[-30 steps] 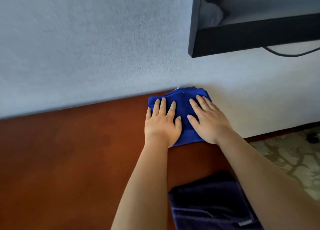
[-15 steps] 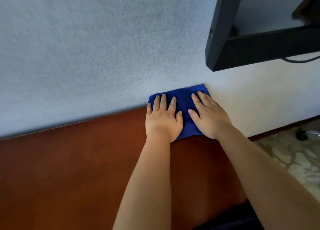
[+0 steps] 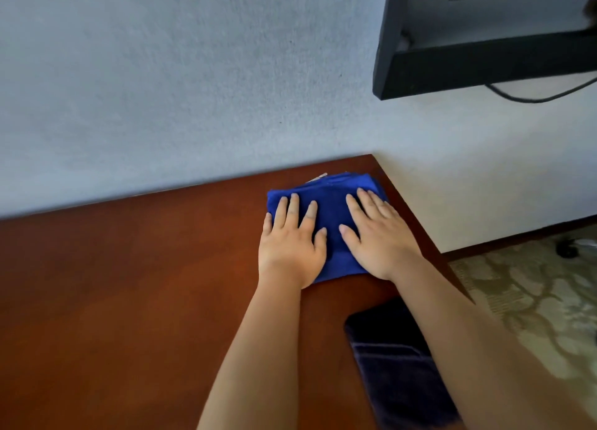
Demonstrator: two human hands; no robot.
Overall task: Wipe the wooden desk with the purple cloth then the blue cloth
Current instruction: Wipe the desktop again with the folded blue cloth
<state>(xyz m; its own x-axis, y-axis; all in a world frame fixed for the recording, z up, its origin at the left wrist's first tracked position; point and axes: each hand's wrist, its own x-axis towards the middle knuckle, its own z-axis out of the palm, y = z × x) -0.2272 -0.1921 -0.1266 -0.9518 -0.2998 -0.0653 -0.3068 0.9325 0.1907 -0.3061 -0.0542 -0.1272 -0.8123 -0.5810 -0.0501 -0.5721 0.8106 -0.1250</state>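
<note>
Since a moment ago the blue cloth (image 3: 326,209) has come back from the wall, a strip of bare wood now showing behind it, and the purple cloth (image 3: 397,365) is in sight again nearer the person. Both hands press flat on the blue cloth, fingers straight and slightly spread: left hand (image 3: 290,239) on its left part, right hand (image 3: 378,235) on its right. The folded blue cloth lies at the far right corner of the wooden desk (image 3: 129,300), long axis roughly front to back. A pale wall (image 3: 161,90) rises behind; a black-framed screen (image 3: 484,64) hangs above right; patterned carpet (image 3: 533,300) lies right.
</note>
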